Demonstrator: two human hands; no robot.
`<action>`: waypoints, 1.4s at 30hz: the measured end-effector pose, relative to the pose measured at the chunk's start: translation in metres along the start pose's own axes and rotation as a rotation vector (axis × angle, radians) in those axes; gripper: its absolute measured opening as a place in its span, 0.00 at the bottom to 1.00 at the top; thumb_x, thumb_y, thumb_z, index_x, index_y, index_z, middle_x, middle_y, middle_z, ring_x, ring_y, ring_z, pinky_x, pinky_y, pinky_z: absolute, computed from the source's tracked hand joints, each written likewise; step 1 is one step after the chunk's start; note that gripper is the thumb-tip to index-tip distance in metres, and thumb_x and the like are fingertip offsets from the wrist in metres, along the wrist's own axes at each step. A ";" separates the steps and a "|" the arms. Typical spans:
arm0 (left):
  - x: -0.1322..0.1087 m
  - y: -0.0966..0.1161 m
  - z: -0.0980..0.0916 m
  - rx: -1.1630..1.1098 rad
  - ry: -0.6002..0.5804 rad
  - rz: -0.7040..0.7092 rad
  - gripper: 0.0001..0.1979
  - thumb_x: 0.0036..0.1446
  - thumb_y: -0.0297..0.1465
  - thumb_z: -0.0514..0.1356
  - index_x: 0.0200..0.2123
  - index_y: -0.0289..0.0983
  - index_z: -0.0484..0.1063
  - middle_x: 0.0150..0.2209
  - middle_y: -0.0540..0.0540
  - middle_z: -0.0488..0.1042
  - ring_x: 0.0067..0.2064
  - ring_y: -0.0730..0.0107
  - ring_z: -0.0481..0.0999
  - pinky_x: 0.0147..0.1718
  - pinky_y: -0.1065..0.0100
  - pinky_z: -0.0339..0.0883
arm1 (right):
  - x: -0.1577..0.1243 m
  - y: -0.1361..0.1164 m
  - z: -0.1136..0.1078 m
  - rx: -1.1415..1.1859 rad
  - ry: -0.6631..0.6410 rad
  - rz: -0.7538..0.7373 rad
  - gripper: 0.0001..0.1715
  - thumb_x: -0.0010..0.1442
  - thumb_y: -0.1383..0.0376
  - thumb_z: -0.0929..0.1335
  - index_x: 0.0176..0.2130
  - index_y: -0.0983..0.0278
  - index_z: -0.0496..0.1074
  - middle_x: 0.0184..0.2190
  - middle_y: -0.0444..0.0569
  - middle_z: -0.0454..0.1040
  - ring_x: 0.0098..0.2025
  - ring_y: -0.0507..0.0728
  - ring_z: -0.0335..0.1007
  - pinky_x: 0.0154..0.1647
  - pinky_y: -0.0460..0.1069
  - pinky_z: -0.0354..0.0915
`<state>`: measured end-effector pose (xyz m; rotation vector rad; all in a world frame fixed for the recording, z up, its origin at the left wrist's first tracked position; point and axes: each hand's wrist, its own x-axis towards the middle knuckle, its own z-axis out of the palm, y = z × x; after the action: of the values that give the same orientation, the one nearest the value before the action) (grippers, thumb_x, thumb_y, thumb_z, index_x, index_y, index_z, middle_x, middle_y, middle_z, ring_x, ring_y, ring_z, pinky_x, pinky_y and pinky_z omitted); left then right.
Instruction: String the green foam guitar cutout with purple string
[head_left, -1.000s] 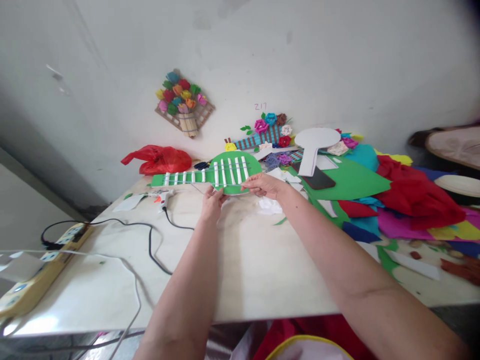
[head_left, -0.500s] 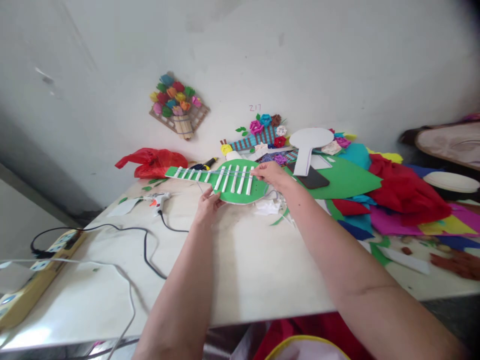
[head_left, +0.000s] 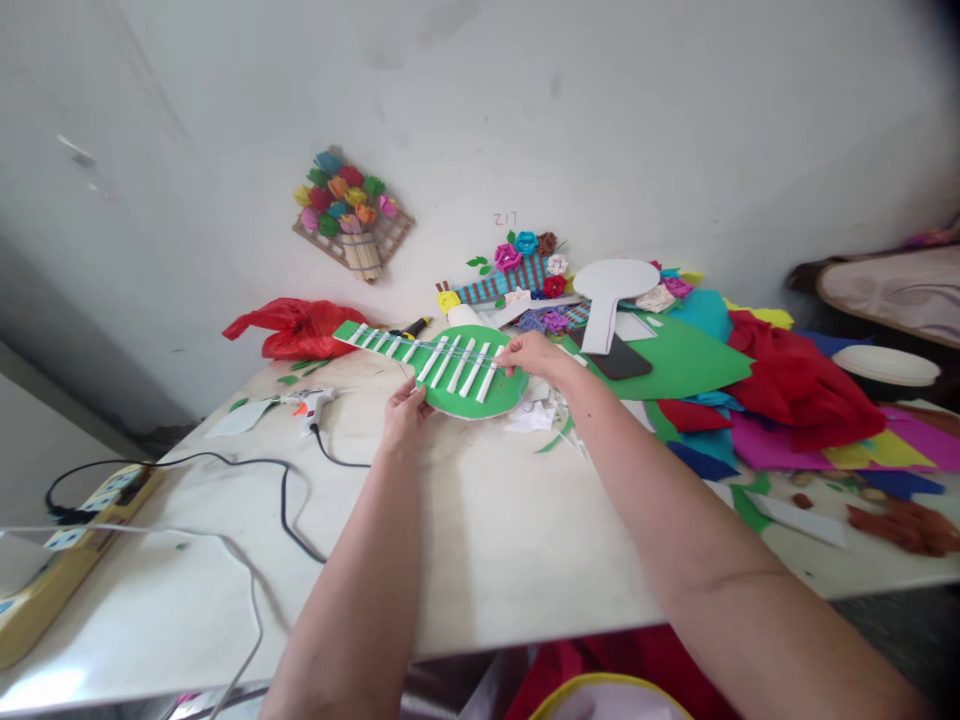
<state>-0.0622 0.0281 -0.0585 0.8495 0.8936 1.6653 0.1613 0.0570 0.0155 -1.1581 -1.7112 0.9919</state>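
A green guitar-shaped cutout [head_left: 449,374] is held near the far edge of the counter [head_left: 517,530], its narrow neck pointing to the far left corner and its round body lying between the two hands. White strips [head_left: 461,366] cross it in a row, and a thin bluish cord [head_left: 424,345] runs lengthwise over them.

The left hand [head_left: 407,410] grasps the near rim of the cutout, close to where neck meets body. The right hand [head_left: 534,357] is pinched over the last strips on the body; its grip seems to have hold of the cord, though the fingertips are too small to be certain.

The cutout looks light, a thin sheet of foam or card, stiff enough to keep its outline but likely to bend or crease at the slim neck. The broad rim of the body is the better place to take hold, thumb above and fingers beneath. The strips look raised and could peel if gripped, and the cord should be limp and easily snagged, so a fingertip pinch suits it.

Toward the left edge of the counter rests a white glue gun [head_left: 319,405], with a red plastic bag [head_left: 304,328] at the far left corner; a white cutout [head_left: 611,285] stands out along the far edge, right of the hands.
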 end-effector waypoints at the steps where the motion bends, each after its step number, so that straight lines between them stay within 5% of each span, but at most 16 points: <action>1: 0.000 0.001 0.000 -0.002 0.006 0.004 0.17 0.38 0.25 0.63 0.37 0.32 0.71 0.27 0.48 0.75 0.25 0.75 0.73 0.27 0.71 0.68 | -0.001 -0.001 0.001 0.001 -0.030 0.004 0.13 0.43 0.68 0.71 0.13 0.67 0.67 0.11 0.43 0.66 0.16 0.45 0.53 0.19 0.41 0.50; 9: 0.000 0.004 -0.002 -0.044 0.044 0.033 0.15 0.38 0.25 0.63 0.34 0.33 0.71 0.27 0.50 0.75 0.25 0.76 0.73 0.27 0.73 0.68 | -0.002 0.004 0.011 -0.044 -0.112 0.067 0.12 0.44 0.68 0.70 0.15 0.67 0.65 0.12 0.42 0.65 0.16 0.45 0.52 0.18 0.42 0.48; 15: 0.003 0.007 -0.007 -0.098 0.060 0.070 0.16 0.37 0.25 0.64 0.34 0.33 0.70 0.27 0.49 0.74 0.25 0.77 0.73 0.26 0.74 0.67 | 0.005 0.007 0.016 0.074 0.120 0.039 0.10 0.46 0.65 0.69 0.20 0.67 0.65 0.13 0.38 0.60 0.16 0.44 0.49 0.19 0.42 0.49; 24: 0.005 0.009 -0.012 -0.179 0.084 0.121 0.14 0.38 0.22 0.63 0.33 0.32 0.71 0.26 0.49 0.74 0.24 0.78 0.72 0.25 0.75 0.67 | 0.017 0.017 0.025 0.206 0.483 0.111 0.12 0.49 0.59 0.68 0.29 0.66 0.66 0.16 0.40 0.63 0.20 0.48 0.57 0.22 0.43 0.53; 26: 0.005 0.009 -0.013 -0.191 0.093 0.119 0.13 0.38 0.22 0.63 0.32 0.32 0.71 0.25 0.50 0.74 0.23 0.79 0.71 0.24 0.76 0.67 | 0.013 0.014 0.025 0.284 0.435 0.153 0.11 0.49 0.60 0.68 0.27 0.66 0.65 0.14 0.38 0.60 0.17 0.46 0.53 0.19 0.42 0.49; 32: 0.003 0.015 -0.012 -0.244 0.122 0.084 0.13 0.41 0.21 0.61 0.34 0.33 0.71 0.25 0.50 0.74 0.22 0.78 0.71 0.23 0.77 0.65 | 0.003 0.011 0.021 0.564 0.021 0.280 0.14 0.51 0.66 0.68 0.22 0.65 0.59 0.10 0.36 0.53 0.11 0.42 0.39 0.12 0.42 0.34; 37: 0.001 0.015 -0.002 -0.340 0.154 0.070 0.07 0.52 0.31 0.57 0.34 0.34 0.71 0.28 0.47 0.76 0.27 0.75 0.74 0.28 0.75 0.68 | 0.003 0.011 0.033 0.664 0.080 0.285 0.15 0.53 0.69 0.66 0.20 0.65 0.57 0.09 0.36 0.55 0.10 0.42 0.40 0.11 0.41 0.33; 42: -0.010 0.008 0.019 -0.369 0.052 -0.006 0.11 0.52 0.31 0.59 0.40 0.37 0.71 0.39 0.45 0.76 0.41 0.68 0.75 0.37 0.70 0.70 | -0.001 0.005 0.054 0.727 0.177 0.326 0.16 0.54 0.69 0.66 0.20 0.65 0.56 0.08 0.36 0.54 0.09 0.42 0.41 0.10 0.40 0.35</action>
<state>-0.0475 0.0200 -0.0437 0.5519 0.5946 1.7817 0.1131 0.0486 -0.0087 -0.9964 -0.8968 1.4947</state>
